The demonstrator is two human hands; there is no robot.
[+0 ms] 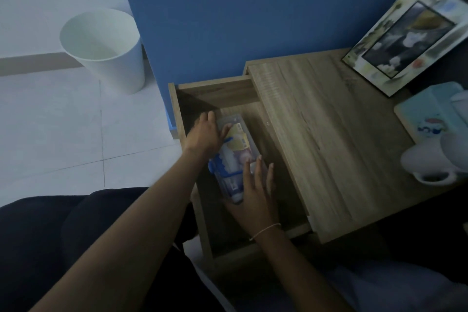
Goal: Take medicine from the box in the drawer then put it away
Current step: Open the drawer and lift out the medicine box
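Observation:
A clear plastic box (236, 152) with blue latches lies inside the open wooden drawer (215, 90). Yellow and white medicine packets show through its lid. My left hand (205, 133) grips the box's far end, fingers curled over its edge. My right hand (255, 190) rests on the near end, fingers spread over the lid and side. The box sits lengthwise along the drawer, both hands holding it. A thin bracelet is on my right wrist.
The wooden bedside table top (329, 134) lies to the right, with a framed picture (410, 35), a pale blue item (430, 111) and white mugs (430, 159) at its far edge. A white bin (106, 48) stands on the tiled floor, left of a blue wall (240, 12).

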